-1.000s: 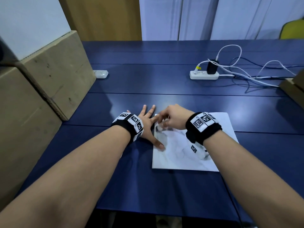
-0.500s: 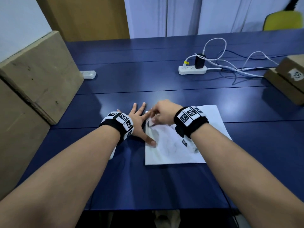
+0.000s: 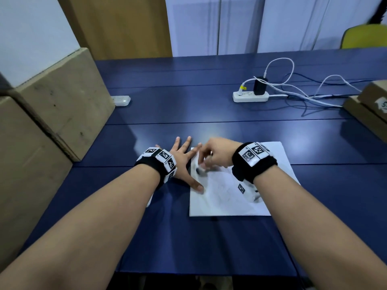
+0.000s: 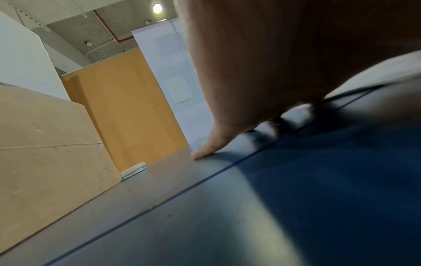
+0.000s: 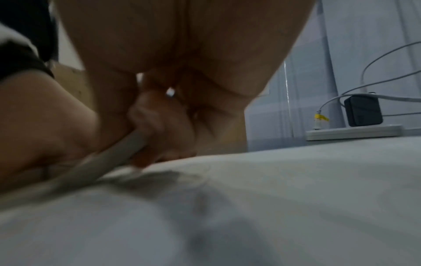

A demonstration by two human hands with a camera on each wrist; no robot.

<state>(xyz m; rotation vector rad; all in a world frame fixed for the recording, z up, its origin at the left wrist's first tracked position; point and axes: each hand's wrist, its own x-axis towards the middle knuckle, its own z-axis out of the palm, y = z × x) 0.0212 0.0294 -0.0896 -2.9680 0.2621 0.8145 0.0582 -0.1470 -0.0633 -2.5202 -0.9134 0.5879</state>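
Person seated at a dark blue desk (image 3: 209,114), arms extended, drawing.

The one white sheet (image 3: 222,201) lies flat on the near centre of the desk and bears a faint grey sketch. The left grip (image 3: 184,162) is released: fingers straight and spread, palm down on the desk, thumb pressing the sheet's left edge, index fingertip at its far left corner. The right grip (image 3: 217,153) is clenched round one pale drawing tool (image 5: 114,162) over the sheet's far left part, and the tool's tip meets the paper. From above, this hand hides most of the tool, and the right wrist covers the middle of the sheet. Each wrist carries one black band (image 3: 254,155) with printed marker tiles.

Surroundings: two large cardboard boxes (image 3: 62,97) stand along the left edge of the desk, with one small white device (image 3: 121,100) just beside the farther box. At far right lies one white power strip (image 3: 250,96) holding one black charger (image 3: 259,86), with several white cables (image 3: 280,65) looping to the right. Two smaller boxes (image 3: 374,95) are stacked at the right edge.

Room: a wooden panel (image 3: 119,26), pale curtains (image 3: 213,24) and one yellow chair (image 3: 364,37) stand beyond the far edge.
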